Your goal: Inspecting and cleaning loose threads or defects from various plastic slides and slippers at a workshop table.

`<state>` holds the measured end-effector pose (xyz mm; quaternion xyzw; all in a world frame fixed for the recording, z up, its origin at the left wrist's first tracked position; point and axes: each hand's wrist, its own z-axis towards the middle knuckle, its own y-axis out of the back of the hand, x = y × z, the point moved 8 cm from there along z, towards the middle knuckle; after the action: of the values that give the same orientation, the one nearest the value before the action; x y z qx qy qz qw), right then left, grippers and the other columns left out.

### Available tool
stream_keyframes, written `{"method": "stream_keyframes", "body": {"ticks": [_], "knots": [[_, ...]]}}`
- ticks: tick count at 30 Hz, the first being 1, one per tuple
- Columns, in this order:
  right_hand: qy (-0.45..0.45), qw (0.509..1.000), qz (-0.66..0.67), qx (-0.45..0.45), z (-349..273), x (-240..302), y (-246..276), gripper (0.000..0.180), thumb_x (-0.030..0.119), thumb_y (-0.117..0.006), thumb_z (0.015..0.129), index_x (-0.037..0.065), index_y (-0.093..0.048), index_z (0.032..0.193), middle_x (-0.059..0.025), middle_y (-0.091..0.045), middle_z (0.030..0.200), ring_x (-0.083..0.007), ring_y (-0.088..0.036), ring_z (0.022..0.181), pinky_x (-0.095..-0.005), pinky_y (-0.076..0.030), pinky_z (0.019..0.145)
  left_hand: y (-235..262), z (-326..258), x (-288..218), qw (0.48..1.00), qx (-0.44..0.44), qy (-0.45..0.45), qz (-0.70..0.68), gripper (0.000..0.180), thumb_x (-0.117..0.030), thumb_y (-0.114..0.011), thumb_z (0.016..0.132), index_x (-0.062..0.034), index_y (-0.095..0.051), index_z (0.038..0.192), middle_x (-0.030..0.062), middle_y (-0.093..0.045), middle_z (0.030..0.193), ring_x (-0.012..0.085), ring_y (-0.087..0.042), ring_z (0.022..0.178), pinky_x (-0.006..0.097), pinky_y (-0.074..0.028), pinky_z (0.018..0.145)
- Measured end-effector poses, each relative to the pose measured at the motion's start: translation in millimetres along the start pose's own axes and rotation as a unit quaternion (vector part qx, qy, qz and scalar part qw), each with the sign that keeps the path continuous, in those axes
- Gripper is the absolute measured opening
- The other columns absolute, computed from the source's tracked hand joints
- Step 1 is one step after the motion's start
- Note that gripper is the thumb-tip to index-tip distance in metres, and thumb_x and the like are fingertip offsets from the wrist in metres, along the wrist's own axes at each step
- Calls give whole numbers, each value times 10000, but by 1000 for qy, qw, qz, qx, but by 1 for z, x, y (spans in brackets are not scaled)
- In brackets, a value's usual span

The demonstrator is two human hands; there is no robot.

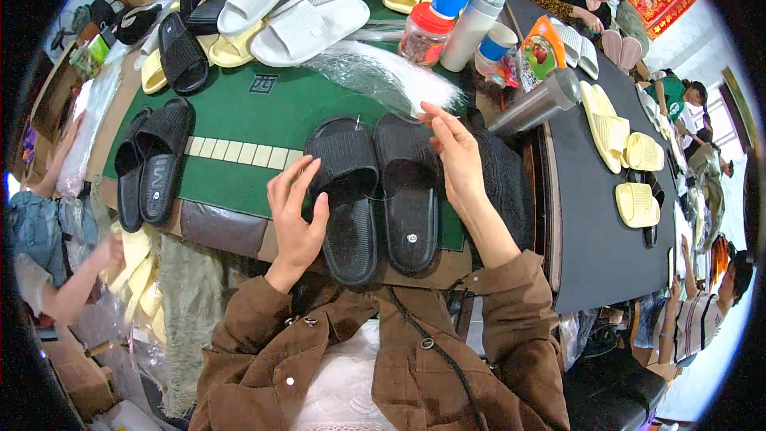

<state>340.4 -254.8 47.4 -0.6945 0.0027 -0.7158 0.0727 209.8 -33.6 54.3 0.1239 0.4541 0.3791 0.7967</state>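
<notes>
A pair of black ribbed slide slippers lies side by side in front of me, toes pointing away: the left slipper and the right slipper. A thin clear strand sticks up from the left slipper's strap. My left hand is beside that slipper, fingers apart and curved, holding nothing I can see. Above the right slipper, my right hand reaches to the end of a bundle of fine white-clear plastic strands. Its thumb and fingertips are pinched at the strands; how many they hold is too small to tell.
Another black slipper pair lies at left on the green mat. Grey slippers are piled behind. A red-lidded jar, cups and a steel tumbler stand at right. Yellow slippers lie on the dark table. Other people sit around.
</notes>
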Motion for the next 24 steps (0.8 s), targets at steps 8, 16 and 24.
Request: {"method": "stream_keyframes", "body": {"ticks": [8,16,24], "knots": [[95,969,-35,225,-82,55,-60,275,98,-487,955,35,-612,1192,-59,-618,1043,-117,-553,974,-236,-444,806,-8,21,-63,975,74,-50,-202,298,48,-621,789,-28,-609,1077,100,-569,1098,185,-588,778,263,-476,674],[34,984,58,163,-102,64,-8,310,165,-434,990,-6,-544,1225,-79,-642,836,-141,-637,767,-221,-498,580,3,5,-49,974,124,-76,-172,101,39,-614,811,5,-602,906,122,-615,921,276,-624,813,334,-506,709],[71,993,80,-47,-93,78,56,362,111,-479,962,32,-415,1310,-5,-487,696,-28,-353,503,-148,-254,435,35,-5,-29,990,90,-70,-78,114,47,-596,804,5,-612,909,136,-636,941,288,-634,846,342,-515,719]]}}
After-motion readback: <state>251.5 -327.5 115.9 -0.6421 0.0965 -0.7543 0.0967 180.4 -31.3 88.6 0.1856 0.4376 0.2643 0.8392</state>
